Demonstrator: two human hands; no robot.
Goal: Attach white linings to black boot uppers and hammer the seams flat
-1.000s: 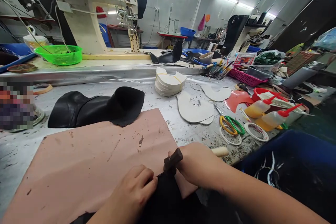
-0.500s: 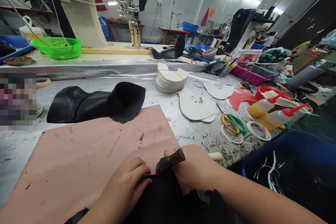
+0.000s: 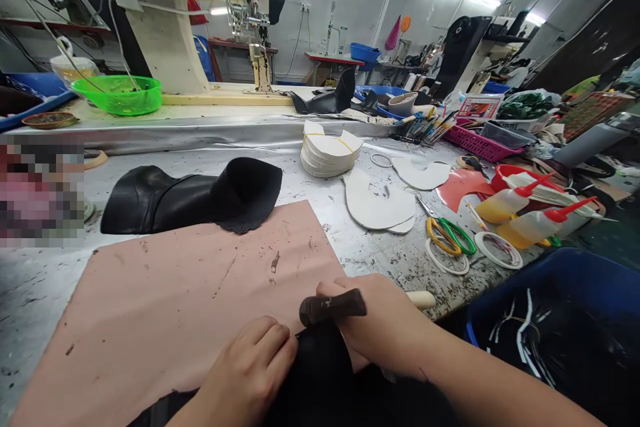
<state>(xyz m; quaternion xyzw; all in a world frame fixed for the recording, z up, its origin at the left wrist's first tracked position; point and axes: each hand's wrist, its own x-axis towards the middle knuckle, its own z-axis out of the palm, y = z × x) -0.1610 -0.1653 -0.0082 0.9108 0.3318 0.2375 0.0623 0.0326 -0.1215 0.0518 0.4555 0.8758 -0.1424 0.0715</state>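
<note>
My right hand [image 3: 383, 320] is closed around a hammer; the hammer's dark metal head [image 3: 334, 307] sticks out past my fingers to the left, and its pale handle end [image 3: 423, 299] shows on the other side. Under the head lies a black leather piece [image 3: 323, 357], spread over the front edge of a pinkish-brown sheet [image 3: 200, 300]. My left hand [image 3: 255, 363] grips the leather beside the hammer head, its fingers curled and bent together. The lower part of the leather runs out of the picture.
Beyond the sheet lies a black leather boot upper [image 3: 190, 197]. White cut-out pieces [image 3: 380, 203], a bundled stack [image 3: 330, 150] and scissors [image 3: 443, 233] are to the right. Glue bottles [image 3: 537, 227] stand by a blue bin [image 3: 550, 320]. A sewing machine [image 3: 180, 27] is behind.
The hammer head has turned to lie more level and shifted slightly right. My left fingers have curled in more over the leather. The whole view has shifted a little.
</note>
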